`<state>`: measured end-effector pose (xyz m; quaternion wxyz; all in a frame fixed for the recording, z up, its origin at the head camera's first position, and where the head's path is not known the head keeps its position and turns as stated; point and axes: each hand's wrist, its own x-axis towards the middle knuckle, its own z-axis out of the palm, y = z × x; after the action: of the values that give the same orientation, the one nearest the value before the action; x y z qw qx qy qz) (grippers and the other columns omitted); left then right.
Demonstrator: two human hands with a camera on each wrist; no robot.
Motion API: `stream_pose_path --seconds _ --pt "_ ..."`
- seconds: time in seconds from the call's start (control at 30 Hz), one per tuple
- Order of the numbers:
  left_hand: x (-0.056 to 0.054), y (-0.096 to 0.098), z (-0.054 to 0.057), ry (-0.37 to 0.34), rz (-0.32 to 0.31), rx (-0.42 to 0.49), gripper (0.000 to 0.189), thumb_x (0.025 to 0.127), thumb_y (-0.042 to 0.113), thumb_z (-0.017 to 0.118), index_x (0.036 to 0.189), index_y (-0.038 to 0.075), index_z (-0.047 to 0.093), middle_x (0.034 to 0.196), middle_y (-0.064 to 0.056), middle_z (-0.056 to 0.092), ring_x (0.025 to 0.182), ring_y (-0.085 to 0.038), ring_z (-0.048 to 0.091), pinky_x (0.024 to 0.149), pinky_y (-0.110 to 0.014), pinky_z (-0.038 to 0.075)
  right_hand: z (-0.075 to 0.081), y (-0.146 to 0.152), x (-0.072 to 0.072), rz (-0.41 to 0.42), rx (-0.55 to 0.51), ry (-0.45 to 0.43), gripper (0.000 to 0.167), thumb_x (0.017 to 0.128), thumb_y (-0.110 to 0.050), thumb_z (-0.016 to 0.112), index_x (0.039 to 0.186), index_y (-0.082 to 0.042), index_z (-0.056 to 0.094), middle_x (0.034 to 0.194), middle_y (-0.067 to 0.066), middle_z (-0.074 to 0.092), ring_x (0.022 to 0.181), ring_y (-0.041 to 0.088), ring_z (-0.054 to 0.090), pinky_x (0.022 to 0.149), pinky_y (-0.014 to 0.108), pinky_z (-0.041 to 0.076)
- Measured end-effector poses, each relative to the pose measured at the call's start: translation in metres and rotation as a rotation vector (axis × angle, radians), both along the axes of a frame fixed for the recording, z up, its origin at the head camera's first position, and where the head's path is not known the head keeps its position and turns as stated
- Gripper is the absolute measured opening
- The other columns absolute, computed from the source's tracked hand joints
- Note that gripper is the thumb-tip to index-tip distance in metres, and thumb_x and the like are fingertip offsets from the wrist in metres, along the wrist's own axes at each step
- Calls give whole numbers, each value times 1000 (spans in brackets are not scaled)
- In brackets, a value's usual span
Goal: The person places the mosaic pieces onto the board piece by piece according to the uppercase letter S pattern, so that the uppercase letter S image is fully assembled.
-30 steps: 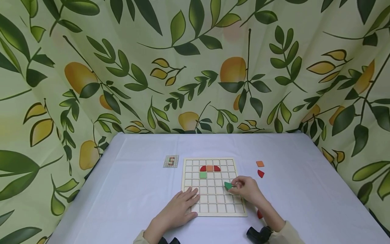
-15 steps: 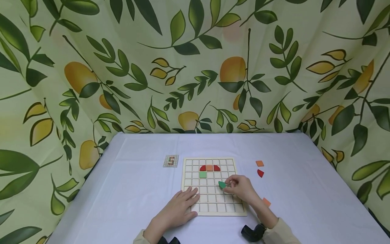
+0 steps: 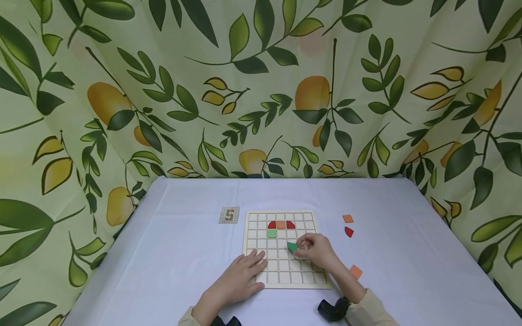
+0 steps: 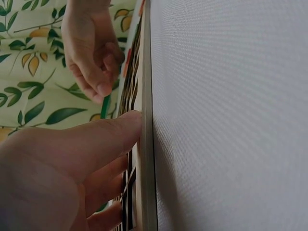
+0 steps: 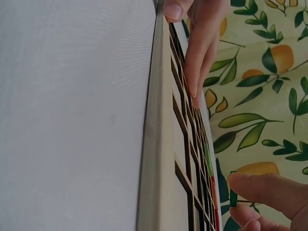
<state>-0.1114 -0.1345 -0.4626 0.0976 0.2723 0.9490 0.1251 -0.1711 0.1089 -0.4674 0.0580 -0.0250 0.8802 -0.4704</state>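
A pale wooden grid board [image 3: 283,277] lies on the table. My left hand [image 3: 242,277] rests on its near left corner with fingers spread; in the left wrist view the thumb meets the board's edge. My right hand [image 3: 319,251] pinches a dark green quarter-circle tile [image 3: 291,246] between thumb and fingertips, over the middle of the board. The tile stands edge-on above the grid in the right wrist view. Toward the board's far side, an orange square tile [image 3: 281,224] sits between two red quarter-circle tiles [image 3: 272,225], with a light green square tile [image 3: 272,233] below the left one.
Beyond the board's far left corner lies a small pattern card [image 3: 229,215]. To the right are an orange tile [image 3: 348,218], a red tile [image 3: 349,232] and another orange tile [image 3: 356,271] beside the right forearm. A leaf-printed curtain [image 3: 261,90] stands behind the white-covered table.
My right hand has moved left across the board with the green tile, uncovering an orange tile near the forearm and covering the red one there. The left hand has stayed put.
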Motion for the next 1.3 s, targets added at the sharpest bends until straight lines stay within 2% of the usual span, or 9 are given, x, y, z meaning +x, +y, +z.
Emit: stream_pose_path --seconds 0.67,1.07,1.3 --pt "1 -1 0 -5 -9 27 58 94 42 56 145 17 45 157 -2 38 147 -27 33 116 -52 33 -5 -21 -5 103 -35 37 19 70 -8 82 84 -2 70 58 -4 42 54 7 38 48 17 30" --pt "-2 -1 -2 20 -16 16 57 94 41 56 144 17 46 156 -2 39 147 -27 34 115 -51 35 -7 -36 -16 104 -60 24 18 71 -5 81 85 -1 71 59 -3 43 56 10 39 48 17 29" --pt "-2 -1 -1 11 -11 23 57 93 41 57 144 17 46 156 -2 40 147 -27 34 116 -52 34 -9 -42 -20 96 -31 40 17 70 -5 81 82 -2 70 58 -5 42 54 9 37 49 18 29"
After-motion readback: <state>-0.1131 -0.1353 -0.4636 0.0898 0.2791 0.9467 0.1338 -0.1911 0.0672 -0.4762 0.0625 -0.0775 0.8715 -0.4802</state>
